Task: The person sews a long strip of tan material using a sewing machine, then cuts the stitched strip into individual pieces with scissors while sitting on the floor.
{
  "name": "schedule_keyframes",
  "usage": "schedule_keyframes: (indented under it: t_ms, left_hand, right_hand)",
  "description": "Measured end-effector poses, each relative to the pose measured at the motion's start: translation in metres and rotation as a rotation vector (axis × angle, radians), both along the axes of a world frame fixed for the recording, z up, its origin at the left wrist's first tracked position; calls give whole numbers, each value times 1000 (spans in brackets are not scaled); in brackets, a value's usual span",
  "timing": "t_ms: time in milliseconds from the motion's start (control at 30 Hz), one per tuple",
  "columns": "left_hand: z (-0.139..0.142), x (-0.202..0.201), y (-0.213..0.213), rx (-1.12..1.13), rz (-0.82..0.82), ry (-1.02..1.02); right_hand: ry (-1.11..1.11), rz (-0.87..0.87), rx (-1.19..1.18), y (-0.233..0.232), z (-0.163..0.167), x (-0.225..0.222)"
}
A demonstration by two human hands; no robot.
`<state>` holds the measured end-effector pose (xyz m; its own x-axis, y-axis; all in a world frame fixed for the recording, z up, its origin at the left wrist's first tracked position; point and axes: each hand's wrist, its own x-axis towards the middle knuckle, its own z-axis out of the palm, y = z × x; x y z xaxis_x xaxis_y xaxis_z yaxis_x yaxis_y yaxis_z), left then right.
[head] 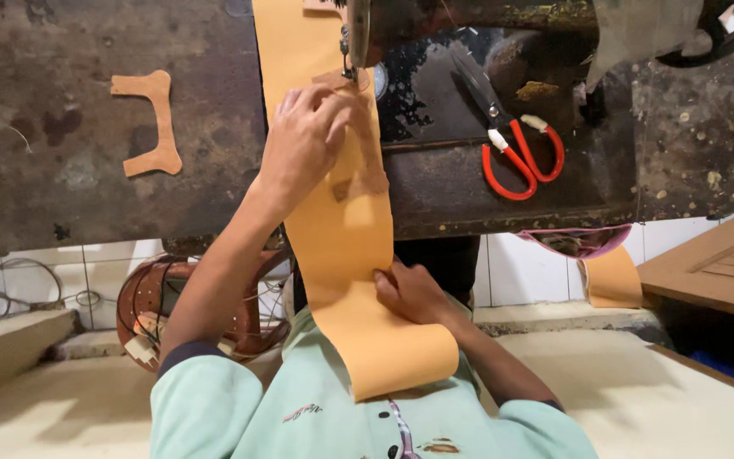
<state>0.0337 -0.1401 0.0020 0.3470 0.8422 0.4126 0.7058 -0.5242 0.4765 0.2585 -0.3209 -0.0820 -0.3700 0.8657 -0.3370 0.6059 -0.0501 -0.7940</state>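
A long tan leather strip (341,229) runs from under the sewing machine needle (350,64) across the table edge and down onto my lap, where its end curls. My left hand (303,140) lies flat on the strip just in front of the needle and presses a small brown cut piece (371,161) against it. Below the table edge, my right hand (414,293) pinches the strip's right edge. The old dark sewing machine (469,17) spans the top of the view.
Red-handled scissors (516,149) lie on the machine bed to the right. A tan cut-out shape (153,123) rests on the worn dark table (61,170) at left. Under the table are a round wire frame (159,310), cables (2,297) and another tan piece (612,276). A wooden panel (724,263) is at right.
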Motion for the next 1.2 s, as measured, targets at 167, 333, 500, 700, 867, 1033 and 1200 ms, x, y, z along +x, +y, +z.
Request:
schedule_keyframes:
  t_ms: [167, 333, 500, 700, 867, 1033, 1200]
  left_hand:
    - [-7, 1, 4, 98, 5, 55]
    - [-14, 1, 4, 88, 5, 44]
    - [-21, 7, 3, 114, 42, 76]
    - [-29, 10, 0, 128, 52, 112]
    - [-34, 10, 0, 143, 55, 105]
    - [-40, 6, 2, 129, 34, 93]
    - [-37, 19, 1, 122, 117, 214]
  right_hand:
    - [-56, 13, -58, 4, 0, -6]
    - [-77, 61, -90, 3, -9, -4]
    - [-134, 104, -45, 4, -23, -9]
    - [-167, 160, -29, 10, -20, -14]
    - [-155, 144, -44, 16, -9, -15]
    - [-214, 133, -44, 16, -4, -18]
    - [-252, 160, -181, 26, -1, -18]
